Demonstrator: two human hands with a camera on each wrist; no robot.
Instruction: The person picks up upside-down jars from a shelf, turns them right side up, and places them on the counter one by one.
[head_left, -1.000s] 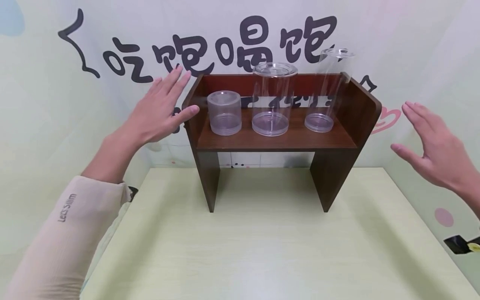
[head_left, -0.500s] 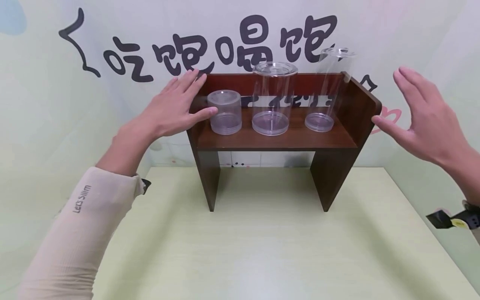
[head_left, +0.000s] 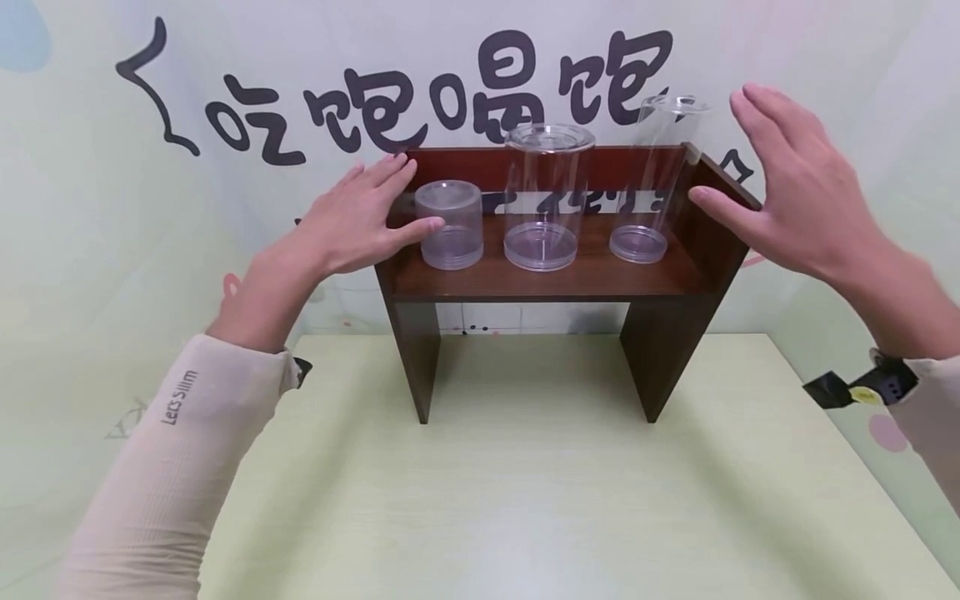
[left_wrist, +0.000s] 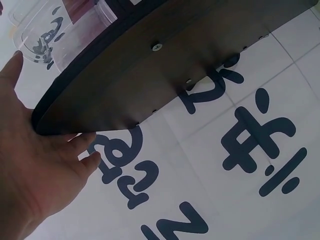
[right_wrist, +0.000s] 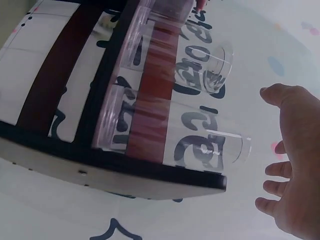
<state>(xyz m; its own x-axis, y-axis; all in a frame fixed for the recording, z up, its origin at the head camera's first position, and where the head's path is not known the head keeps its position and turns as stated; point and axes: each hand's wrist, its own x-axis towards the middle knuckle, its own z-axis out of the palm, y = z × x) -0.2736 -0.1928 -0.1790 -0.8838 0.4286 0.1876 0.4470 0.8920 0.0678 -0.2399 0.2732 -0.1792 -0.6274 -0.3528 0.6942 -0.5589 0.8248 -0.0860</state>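
The fingers of the left hand are straight, with the thumb well apart from them, and they hold no container. This hand is at the upper front corner of the left side panel, whose edge passes between thumb and fingers; it seems to touch there, but the left wrist view is dim, so this is not certain. The right hand is in the air near the upper corner of the right side panel, its fingers also straight, the thumb apart, gripping nothing. Both arms wear beige sleeves. Farther away, near the back edge of the desk, stands the brown shelf. On its board are three clear containers: the short one near the left end, the wide one in the middle, the tall narrow one near the right end. Behind, the pale wall carries large dark characters.
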